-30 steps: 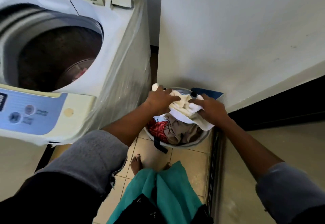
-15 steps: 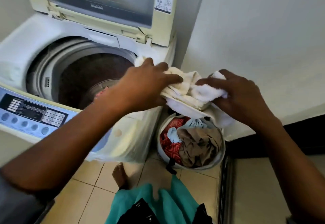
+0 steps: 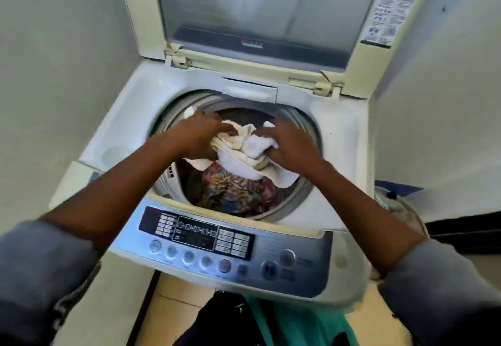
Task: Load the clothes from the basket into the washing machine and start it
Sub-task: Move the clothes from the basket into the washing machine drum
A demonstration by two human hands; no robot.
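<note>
Hands over the drum mouth of a white top-loading washing machine [image 3: 344, 139], head view. Left hand [image 3: 198, 135] and right hand [image 3: 291, 147] are both closed around one bunched bundle of cream and white terry cloths [image 3: 244, 150], fingers curled into the fabric from opposite sides; a loose white end [image 3: 189, 111] protrudes past the left hand at the far-left rim. The bundle is held at the level of the round opening, above a crumpled multicoloured floral garment [image 3: 235, 188] lying in the drum. A flap of white cloth hangs from under the right hand and touches the grey inner ring [image 3: 306, 191] at its near-right edge.

The hinged lid with a grey window [image 3: 257, 6] stands upright at the far side, leaving the opening unobstructed from above. Open drum space shows beyond the bundle on the far side and around the floral garment on the near side. The silver-blue control panel with round buttons [image 3: 230, 245] lies along the near edge, beneath both forearms. Walls stand close on the left and right. The round laundry basket [image 3: 398, 204] is only partly visible, on the floor just right of the machine, behind the right forearm.
</note>
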